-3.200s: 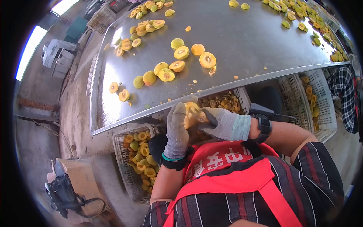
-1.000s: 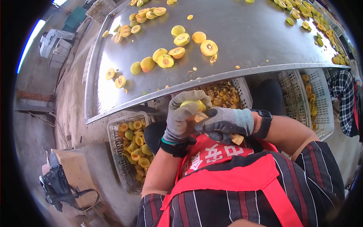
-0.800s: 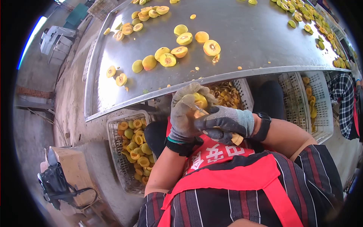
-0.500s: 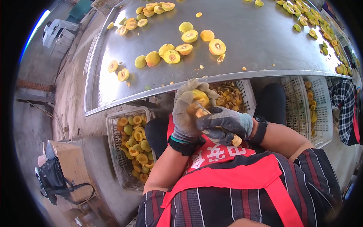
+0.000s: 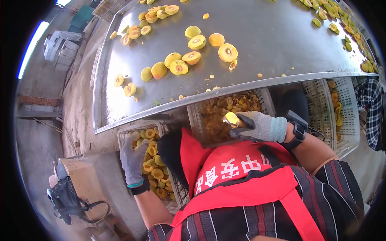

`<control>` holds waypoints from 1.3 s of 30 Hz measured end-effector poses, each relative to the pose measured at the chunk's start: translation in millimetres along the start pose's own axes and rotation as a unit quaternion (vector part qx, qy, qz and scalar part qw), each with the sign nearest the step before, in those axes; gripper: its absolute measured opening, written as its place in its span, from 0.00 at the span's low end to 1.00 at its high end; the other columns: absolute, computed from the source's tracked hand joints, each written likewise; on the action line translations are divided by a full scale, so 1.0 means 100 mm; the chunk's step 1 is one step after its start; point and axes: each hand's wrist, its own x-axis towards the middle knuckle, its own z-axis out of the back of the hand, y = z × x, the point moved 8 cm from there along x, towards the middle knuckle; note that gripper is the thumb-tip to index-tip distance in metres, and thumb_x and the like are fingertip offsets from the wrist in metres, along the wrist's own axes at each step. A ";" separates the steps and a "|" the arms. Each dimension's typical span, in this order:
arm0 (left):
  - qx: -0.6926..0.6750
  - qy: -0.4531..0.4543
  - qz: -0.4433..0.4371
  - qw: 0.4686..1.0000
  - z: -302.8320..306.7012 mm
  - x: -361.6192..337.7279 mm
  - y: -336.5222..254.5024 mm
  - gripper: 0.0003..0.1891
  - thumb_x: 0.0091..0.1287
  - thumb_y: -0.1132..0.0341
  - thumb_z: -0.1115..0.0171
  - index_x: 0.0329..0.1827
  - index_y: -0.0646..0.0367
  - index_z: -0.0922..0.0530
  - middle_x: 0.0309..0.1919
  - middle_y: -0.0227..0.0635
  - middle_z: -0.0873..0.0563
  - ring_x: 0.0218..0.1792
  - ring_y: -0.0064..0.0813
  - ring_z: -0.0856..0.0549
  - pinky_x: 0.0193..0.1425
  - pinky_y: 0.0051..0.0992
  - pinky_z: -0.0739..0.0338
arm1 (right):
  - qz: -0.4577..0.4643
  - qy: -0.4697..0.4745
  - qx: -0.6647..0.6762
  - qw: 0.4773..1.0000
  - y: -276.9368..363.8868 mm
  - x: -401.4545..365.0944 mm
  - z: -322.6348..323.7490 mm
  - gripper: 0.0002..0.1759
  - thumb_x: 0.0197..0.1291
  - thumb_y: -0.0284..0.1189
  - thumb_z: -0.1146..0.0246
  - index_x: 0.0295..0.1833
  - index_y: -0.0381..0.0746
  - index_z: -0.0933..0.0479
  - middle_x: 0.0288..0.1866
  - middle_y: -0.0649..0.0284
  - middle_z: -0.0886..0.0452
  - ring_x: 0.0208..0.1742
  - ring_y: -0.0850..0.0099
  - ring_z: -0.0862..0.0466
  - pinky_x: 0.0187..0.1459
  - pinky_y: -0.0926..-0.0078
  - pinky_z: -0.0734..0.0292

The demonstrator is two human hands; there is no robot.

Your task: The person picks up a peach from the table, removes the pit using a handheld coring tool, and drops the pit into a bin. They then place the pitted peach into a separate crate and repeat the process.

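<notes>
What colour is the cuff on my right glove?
The cuff is pale blue-green, best seen in the head view.

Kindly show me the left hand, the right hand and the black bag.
Left hand (image 5: 133,160), head view: gloved back.
Right hand (image 5: 260,126), head view: gloved back.
Black bag (image 5: 66,197), head view: its body.

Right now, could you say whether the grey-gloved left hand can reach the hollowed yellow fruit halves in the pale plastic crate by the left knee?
Yes, most likely: the left hand, which looks open, is over the crate and beside the fruit halves, with nothing visible between them.
</notes>
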 end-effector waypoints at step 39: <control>-0.640 0.249 0.022 0.726 -1.64 -0.17 -1.08 0.32 0.66 0.43 0.48 0.62 0.61 0.34 0.52 0.45 0.23 0.44 0.32 0.20 0.38 0.23 0.22 | 0.221 -0.181 -0.231 0.930 0.70 -0.04 -0.10 0.18 0.61 0.37 0.39 0.50 0.37 0.30 0.31 0.55 0.20 0.27 0.64 0.20 0.32 0.71 0.26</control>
